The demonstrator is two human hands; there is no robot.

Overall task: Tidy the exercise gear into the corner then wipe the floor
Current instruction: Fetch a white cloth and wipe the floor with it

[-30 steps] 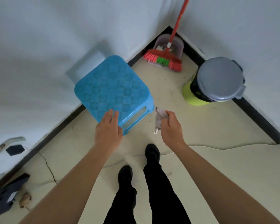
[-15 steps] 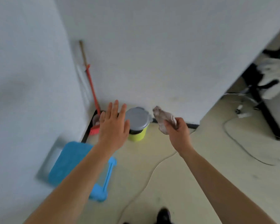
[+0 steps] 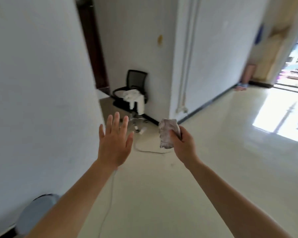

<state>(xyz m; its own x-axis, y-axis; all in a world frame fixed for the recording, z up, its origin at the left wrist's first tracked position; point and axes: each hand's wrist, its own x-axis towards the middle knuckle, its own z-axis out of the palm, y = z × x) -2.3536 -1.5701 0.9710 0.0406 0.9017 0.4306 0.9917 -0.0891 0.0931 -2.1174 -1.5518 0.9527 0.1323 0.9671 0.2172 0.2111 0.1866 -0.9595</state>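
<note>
Lower left, grey lidded bin (image 3: 36, 214) against the wall; at centre left, left hand (image 3: 115, 146) raised, empty, fingers spread, probably freed for the next item of gear. Beyond it, black office chair (image 3: 133, 90) draped with white cloth, a white cable (image 3: 108, 203) trailing over the pale floor (image 3: 222, 169). At centre right, right hand (image 3: 182, 146) closed round a crumpled, greyish, speckled rag (image 3: 166, 133), held upright above the floor, seemingly kept ready for wiping.

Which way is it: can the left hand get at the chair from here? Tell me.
Probably not. The left hand is open and empty, nothing blocks the floor ahead, but the chair stands well beyond it by the wall; the person would need to walk closer.
</note>
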